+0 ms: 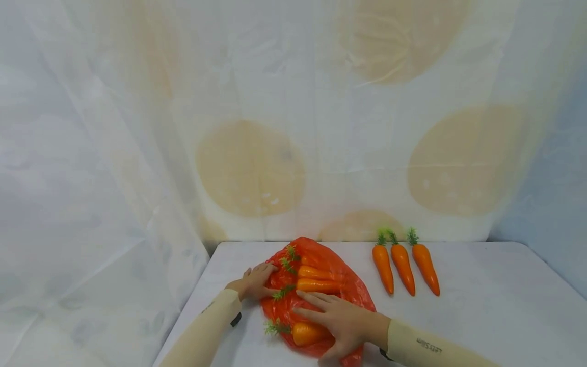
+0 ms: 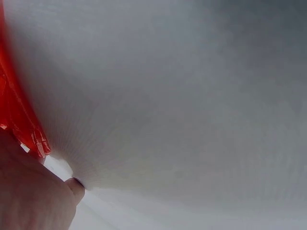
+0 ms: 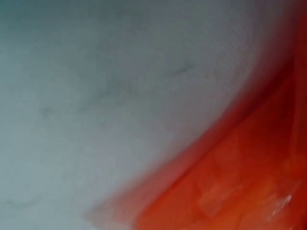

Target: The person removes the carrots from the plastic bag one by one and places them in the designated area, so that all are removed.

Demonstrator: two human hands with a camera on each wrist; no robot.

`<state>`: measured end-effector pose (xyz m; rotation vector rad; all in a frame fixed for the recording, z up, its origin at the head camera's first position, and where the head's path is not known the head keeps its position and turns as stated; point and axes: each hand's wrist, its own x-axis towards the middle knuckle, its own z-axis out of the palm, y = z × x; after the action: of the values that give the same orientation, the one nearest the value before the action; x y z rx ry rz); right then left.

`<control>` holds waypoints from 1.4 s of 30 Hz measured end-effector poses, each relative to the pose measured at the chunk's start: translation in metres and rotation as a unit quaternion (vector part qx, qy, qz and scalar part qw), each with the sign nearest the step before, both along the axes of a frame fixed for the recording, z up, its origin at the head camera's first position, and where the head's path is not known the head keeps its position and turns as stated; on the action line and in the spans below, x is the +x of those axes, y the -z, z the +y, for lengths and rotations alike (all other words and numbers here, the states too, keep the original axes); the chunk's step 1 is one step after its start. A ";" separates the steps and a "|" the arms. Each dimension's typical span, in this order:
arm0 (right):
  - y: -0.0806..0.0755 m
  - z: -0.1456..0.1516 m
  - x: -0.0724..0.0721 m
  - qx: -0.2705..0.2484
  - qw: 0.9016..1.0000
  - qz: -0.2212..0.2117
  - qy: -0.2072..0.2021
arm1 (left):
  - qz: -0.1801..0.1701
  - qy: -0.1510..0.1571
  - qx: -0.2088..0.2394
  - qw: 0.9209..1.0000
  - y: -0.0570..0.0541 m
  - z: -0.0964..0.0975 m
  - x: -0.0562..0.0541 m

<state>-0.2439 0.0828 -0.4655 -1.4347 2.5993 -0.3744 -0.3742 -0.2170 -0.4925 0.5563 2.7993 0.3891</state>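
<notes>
Red plastic bag (image 1: pixel 316 247) looks limp, light and slippery; I'd gather its edges. My left hand (image 1: pixel 257 282) and right hand (image 1: pixel 346 320) touch it, fingers spread.

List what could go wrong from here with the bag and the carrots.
The bag looks thin and crumpled, so it might tear if tugged. The nearest carrot has its leaves past the bag's left edge; it could slide free if the bag is tilted. The three loose carrots on the table might roll if bumped.
</notes>
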 end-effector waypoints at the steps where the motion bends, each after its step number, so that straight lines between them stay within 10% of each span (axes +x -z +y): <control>1: 0.000 -0.001 0.001 -0.001 1.000 -0.002 -0.002 | -0.002 0.000 0.001 1.000 0.000 0.000 0.000; 20: 0.001 -0.017 0.017 0.006 0.996 -0.076 -0.038 | -0.009 0.005 -0.006 1.000 -0.018 0.006 0.019; 31: -0.004 -0.017 0.008 -0.099 0.966 -0.237 -0.006 | -0.015 -0.003 -0.007 1.000 -0.009 0.002 0.013; 42: -0.002 -0.016 -0.001 -0.098 0.962 -0.250 0.043 | -0.017 0.009 -0.007 1.000 -0.015 0.001 0.013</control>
<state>-0.2447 0.0664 -0.4632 -1.0948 2.2570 -0.8991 -0.3616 -0.2159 -0.4771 0.5662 2.7598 0.3709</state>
